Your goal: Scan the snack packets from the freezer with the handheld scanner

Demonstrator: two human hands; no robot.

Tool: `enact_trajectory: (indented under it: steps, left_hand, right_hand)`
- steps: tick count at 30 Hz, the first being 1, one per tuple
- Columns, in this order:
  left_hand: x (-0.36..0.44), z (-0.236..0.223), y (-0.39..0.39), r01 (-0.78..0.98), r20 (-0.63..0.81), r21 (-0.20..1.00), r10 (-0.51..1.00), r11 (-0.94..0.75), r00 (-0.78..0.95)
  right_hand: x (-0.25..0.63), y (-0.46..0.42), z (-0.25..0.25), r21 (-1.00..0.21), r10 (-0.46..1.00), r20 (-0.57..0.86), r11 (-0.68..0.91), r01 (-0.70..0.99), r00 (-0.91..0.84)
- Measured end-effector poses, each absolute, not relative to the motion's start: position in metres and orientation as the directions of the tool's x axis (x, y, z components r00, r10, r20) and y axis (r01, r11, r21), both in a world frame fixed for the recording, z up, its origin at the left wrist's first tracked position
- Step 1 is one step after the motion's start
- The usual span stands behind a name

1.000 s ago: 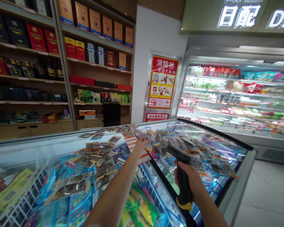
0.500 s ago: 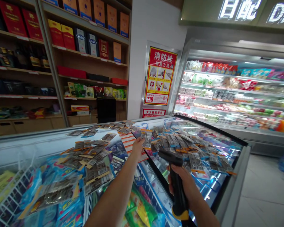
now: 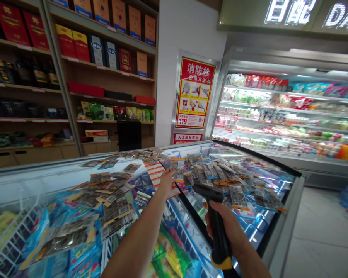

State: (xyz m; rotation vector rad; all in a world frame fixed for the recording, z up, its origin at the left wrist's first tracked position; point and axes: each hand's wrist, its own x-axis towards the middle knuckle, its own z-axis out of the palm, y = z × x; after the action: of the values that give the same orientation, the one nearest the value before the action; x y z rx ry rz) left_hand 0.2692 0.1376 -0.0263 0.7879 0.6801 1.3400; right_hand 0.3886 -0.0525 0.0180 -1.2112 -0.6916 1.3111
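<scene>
My left hand (image 3: 167, 181) reaches forward over the freezer and pinches a small clear packet (image 3: 178, 169) with an orange edge by its left side. In my right hand (image 3: 227, 227) is a black and yellow barcode scanner (image 3: 217, 227), held by its handle, its head turned toward the packet. Many similar packets (image 3: 220, 173) lie heaped on the glass to the right. Another loose heap of packets (image 3: 116, 189) lies to the left of my left forearm. Beside my left hand are orange and white striped label sheets (image 3: 156, 172).
Under the glass, the chest freezer (image 3: 291, 208) holds blue bags (image 3: 85, 247), green and yellow bags (image 3: 169, 251) and white wire baskets (image 3: 10, 235). Shelves of boxes (image 3: 116, 73) stand behind at left, a lit refrigerated display (image 3: 278, 116) at right. A fire-hydrant poster (image 3: 193, 92) hangs between them.
The view has shifted very slightly. My left hand still grips the packet and my right hand still holds the scanner, both in nearly the same positions.
</scene>
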Motion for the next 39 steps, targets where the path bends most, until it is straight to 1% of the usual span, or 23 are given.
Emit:
enact_trajectory:
  steps: [5, 10, 13, 17, 22, 26, 30, 34, 37, 39]
  left_hand:
    - [0.269, -0.024, 0.137, -0.597, 0.035, 0.802, 0.993, 0.04, 0.113]
    - [0.27, -0.021, 0.135, -0.56, 0.0, 0.827, 0.998, 0.038, 0.067]
    - [0.27, -0.02, 0.134, -0.57, 0.006, 0.821, 0.997, 0.04, 0.079]
    - [0.269, -0.02, 0.135, -0.6, 0.001, 0.798, 0.994, 0.064, 0.107]
    - [0.266, -0.021, 0.137, -0.594, 0.012, 0.803, 0.995, 0.048, 0.097]
    - [0.265, -0.022, 0.138, -0.601, -0.013, 0.797, 0.996, 0.065, 0.09]
    - [0.265, -0.022, 0.138, -0.58, -0.055, 0.811, 0.997, 0.08, 0.06]
    - [0.265, -0.017, 0.134, -0.612, -0.069, 0.785, 0.995, 0.099, 0.072]
    - [0.264, -0.014, 0.131, -0.617, -0.078, 0.78, 0.995, 0.104, 0.068]
    - [0.264, -0.014, 0.13, -0.601, -0.073, 0.793, 0.995, 0.102, 0.072]
  right_hand:
    - [0.385, -0.048, 0.018, -0.938, 0.962, -0.215, -0.156, -0.309, 0.169]
    - [0.382, -0.044, 0.009, -0.938, 0.967, -0.213, -0.162, -0.308, 0.142]
    - [0.381, -0.045, 0.009, -0.944, 0.963, -0.22, -0.17, -0.283, 0.154]
    - [0.382, -0.052, 0.02, -0.951, 0.966, -0.207, -0.162, -0.262, 0.152]
    - [0.386, -0.062, 0.04, -0.95, 0.969, -0.21, -0.171, -0.263, 0.129]
    - [0.393, -0.065, 0.051, -0.944, 0.959, -0.256, -0.22, -0.246, 0.124]
    - [0.397, -0.064, 0.053, -0.941, 0.956, -0.248, -0.199, -0.273, 0.159]
    - [0.394, -0.06, 0.052, -0.937, 0.965, -0.241, -0.203, -0.286, 0.105]
    - [0.391, -0.058, 0.051, -0.943, 0.969, -0.233, -0.205, -0.264, 0.079]
    - [0.392, -0.059, 0.05, -0.96, 0.975, -0.197, -0.17, -0.222, 0.106]
